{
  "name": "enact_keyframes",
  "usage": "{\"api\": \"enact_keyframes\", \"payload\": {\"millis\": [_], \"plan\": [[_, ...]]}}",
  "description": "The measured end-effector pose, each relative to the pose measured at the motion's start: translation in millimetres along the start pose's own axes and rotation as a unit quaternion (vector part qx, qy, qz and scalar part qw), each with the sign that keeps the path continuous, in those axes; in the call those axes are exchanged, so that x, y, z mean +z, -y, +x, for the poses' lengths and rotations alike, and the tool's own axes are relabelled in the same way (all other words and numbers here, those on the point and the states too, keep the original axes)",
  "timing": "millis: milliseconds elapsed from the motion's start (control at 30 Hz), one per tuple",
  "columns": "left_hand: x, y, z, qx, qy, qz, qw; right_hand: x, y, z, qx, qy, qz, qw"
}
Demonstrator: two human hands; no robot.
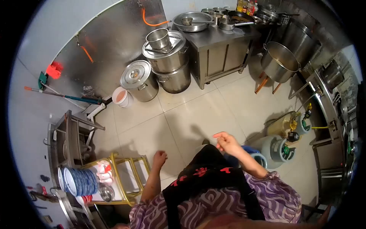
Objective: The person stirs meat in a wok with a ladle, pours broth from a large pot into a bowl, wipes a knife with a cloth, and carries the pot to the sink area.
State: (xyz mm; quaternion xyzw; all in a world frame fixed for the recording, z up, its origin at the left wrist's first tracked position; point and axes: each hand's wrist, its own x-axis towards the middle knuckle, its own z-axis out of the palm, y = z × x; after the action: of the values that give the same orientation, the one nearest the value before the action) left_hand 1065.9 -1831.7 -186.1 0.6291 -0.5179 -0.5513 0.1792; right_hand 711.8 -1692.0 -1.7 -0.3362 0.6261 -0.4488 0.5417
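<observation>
My left hand (160,158) hangs in front of my body at the left, its fingers curled in, with nothing visible in it. Nearest to it is a gold-framed cart (119,179). On the cart stand blue-rimmed plates (85,182), a steel bowl (106,192) and red-and-white items (104,171). My right hand (225,143) is raised over the floor at the right of my black apron (202,168). Its index finger points left and the other fingers are loosely bent, with no object seen in it. Below my right forearm is a blue container (249,149), partly hidden.
Large steel pots (167,57) and a lidded pot (139,80) stand by the back wall, beside a white bucket (121,97). A steel counter (221,49) holds pans. At the right are gas cylinders (272,150) with a hose and a big pot (280,61) on legs.
</observation>
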Motion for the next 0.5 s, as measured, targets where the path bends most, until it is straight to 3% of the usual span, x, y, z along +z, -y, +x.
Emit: {"api": "enact_keyframes", "payload": {"millis": [100, 267, 367, 500], "plan": [[27, -92, 68, 0.01, 0.062, 0.005, 0.998, -38, 9, 62, 0.053, -0.063, 0.006, 0.997], [67, -179, 148, -0.016, 0.127, -0.099, 0.987, -92, 79, 185, -0.002, -0.093, 0.014, 0.996], [79, -223, 204, -0.004, 0.102, -0.073, 0.992, -112, 121, 266, -0.034, -0.096, -0.029, 0.994], [80, -285, 255, 0.012, 0.079, -0.192, 0.978, -122, 168, 364, -0.098, -0.07, -0.086, 0.989]]}}
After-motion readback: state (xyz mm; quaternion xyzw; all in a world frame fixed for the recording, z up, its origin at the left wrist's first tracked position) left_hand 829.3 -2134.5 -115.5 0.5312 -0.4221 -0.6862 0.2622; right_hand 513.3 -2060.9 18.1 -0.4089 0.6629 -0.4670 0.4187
